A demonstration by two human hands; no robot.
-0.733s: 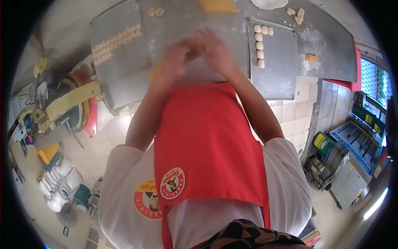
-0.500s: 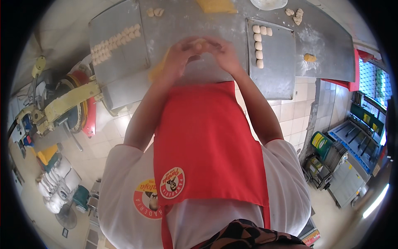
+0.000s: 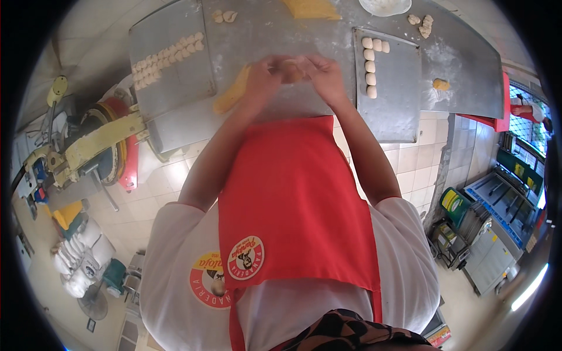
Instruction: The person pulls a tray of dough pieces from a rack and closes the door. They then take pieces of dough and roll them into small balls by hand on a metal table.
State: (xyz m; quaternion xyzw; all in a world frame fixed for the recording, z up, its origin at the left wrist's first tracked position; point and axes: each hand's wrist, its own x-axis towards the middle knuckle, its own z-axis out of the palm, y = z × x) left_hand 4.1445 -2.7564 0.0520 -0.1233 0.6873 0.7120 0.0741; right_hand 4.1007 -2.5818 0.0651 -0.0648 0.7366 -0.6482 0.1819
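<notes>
Tiled floor [image 3: 410, 169] below, and over it a grey metal tabletop [image 3: 281, 35] streaked with flour. Between the two trays, near the front edge, a small piece [image 3: 291, 72], most likely dough, blurred and partly covered; whether lifted off the metal, hard to tell. Left hand [image 3: 266, 73] and right hand [image 3: 325, 73] facing each other, both closed on the piece by the fingertips, apparently at a shaping step. To do this well, keep the pressure light and even from both sides, pinch little by little, and turn the piece between pinches to avoid a thin spot or tear; with soft dough, expect stretching if tugged. Keep fingers dry, adding a touch of flour in case of sticking. For evenness, compare with the balls [image 3: 370, 67], lined up in an L on the right tray [image 3: 395, 88]. Mind the yellow strip [image 3: 233, 93] just beside the left forearm. On the left tray [image 3: 164, 29], close rows of lumps [image 3: 170, 57]. Farther back, a yellow slab [image 3: 313, 8], a white bowl [image 3: 385, 7] and loose bits [image 3: 426, 26]. Toward the right end, a yellow nub [image 3: 440, 85] beside scattered flour. Off left, a cream machine [image 3: 99, 140] and, lower, a fan [image 3: 92, 300]; far right, a mesh window [image 3: 518, 92] with another person [image 3: 531, 111] near it.
</notes>
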